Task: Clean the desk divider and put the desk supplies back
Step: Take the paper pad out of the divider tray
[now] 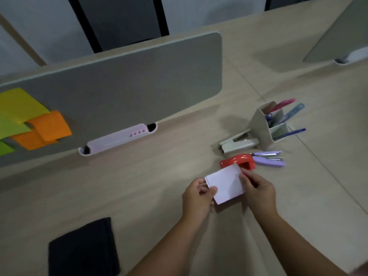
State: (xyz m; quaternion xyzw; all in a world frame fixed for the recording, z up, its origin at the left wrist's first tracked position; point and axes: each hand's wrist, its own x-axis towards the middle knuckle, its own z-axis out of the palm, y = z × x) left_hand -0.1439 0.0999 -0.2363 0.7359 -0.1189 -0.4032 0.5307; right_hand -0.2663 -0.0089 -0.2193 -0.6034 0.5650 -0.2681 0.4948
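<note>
Seen from the head camera, a person's left hand (198,193) and right hand (258,189) each pinch an edge of a white notepad (225,185) held just above the worktop (159,186). Behind it lie a red hole punch (238,160), purple stapler (268,158) and pen holder (268,124). The grey divider (119,86) carries sticky notes (33,120) near its left end; a black cloth (83,250) lies by the near edge.

The divider (123,82) stands at 11 o'clock on the desk (151,188), notes (33,120) stuck at its left. The pen holder (268,124) sits at 2 o'clock, 2 staplers (239,143) and a hole punch (239,160) before it. A cloth (83,250) lies at 7 o'clock.
</note>
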